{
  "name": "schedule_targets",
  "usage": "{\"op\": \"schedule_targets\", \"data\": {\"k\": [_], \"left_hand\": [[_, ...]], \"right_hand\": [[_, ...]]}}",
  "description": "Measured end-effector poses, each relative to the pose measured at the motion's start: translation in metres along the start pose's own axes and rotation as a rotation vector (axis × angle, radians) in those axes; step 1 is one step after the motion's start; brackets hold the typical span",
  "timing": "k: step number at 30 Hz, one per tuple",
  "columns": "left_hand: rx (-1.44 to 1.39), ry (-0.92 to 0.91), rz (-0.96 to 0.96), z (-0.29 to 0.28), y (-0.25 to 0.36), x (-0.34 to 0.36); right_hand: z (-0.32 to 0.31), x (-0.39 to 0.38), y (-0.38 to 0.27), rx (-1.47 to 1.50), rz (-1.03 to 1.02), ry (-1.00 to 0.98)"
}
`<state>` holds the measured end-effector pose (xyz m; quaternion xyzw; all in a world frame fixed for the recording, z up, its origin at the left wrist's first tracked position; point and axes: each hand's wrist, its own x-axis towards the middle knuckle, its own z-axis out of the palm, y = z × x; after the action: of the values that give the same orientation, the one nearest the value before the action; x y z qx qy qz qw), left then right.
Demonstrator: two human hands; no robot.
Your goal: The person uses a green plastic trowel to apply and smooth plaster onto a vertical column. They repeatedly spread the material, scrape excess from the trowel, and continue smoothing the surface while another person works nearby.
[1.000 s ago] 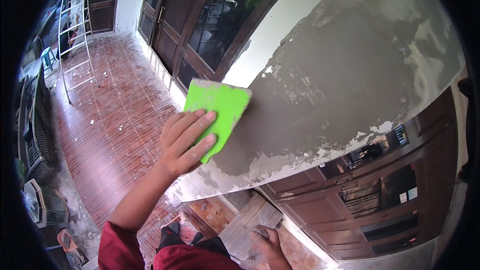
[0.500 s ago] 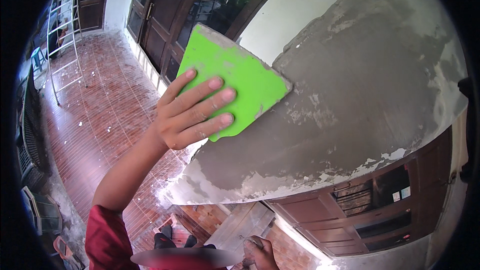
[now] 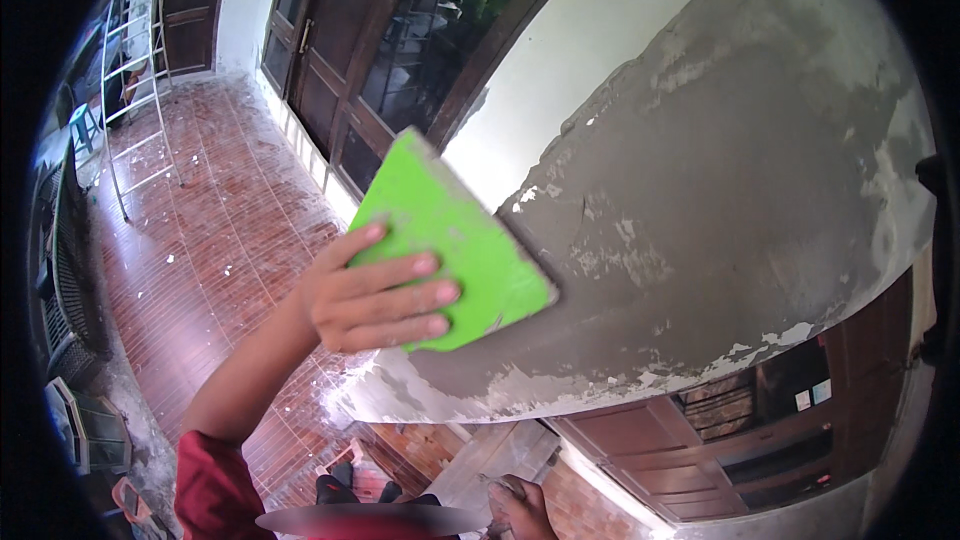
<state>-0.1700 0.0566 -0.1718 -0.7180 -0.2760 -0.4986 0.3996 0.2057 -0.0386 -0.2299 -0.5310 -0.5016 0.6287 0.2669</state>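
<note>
Pinching the green scraper [image 3: 465,250] with our left hand [image 3: 345,305], 4 fingers over its face, thumb hidden, we have it at the grey plaster [image 3: 720,170]. Pressing its corner unevenly could gouge the coat. Our right hand [image 3: 522,514] curls around a greyish thing [image 3: 511,485], unclear to us.
</note>
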Motion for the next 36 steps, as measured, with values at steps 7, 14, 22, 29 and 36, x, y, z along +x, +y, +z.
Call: {"op": "schedule_targets", "data": {"k": [7, 14, 22, 29, 36], "left_hand": [[-0.373, 0.837, -0.859, -0.004, 0.082, 0.004], [-0.995, 1.217, -1.470, -0.037, 0.115, 0.039], [-0.492, 0.953, -1.114, -0.032, 0.126, 0.033], [0.101, 0.240, -0.172, -0.037, 0.043, 0.032], [0.140, 0.030, -0.029, -0.011, -0.007, 0.072]], "right_hand": [[0.005, 0.011, 0.002, -0.095, -0.066, 0.035], [0.010, 0.012, -0.010, -0.024, 0.045, -0.032], [0.018, 0.010, -0.001, 0.019, -0.067, -0.011], [0.005, 0.001, 0.008, -0.003, 0.087, -0.057], [0.018, -0.010, -0.006, -0.002, 0.060, 0.005]]}}
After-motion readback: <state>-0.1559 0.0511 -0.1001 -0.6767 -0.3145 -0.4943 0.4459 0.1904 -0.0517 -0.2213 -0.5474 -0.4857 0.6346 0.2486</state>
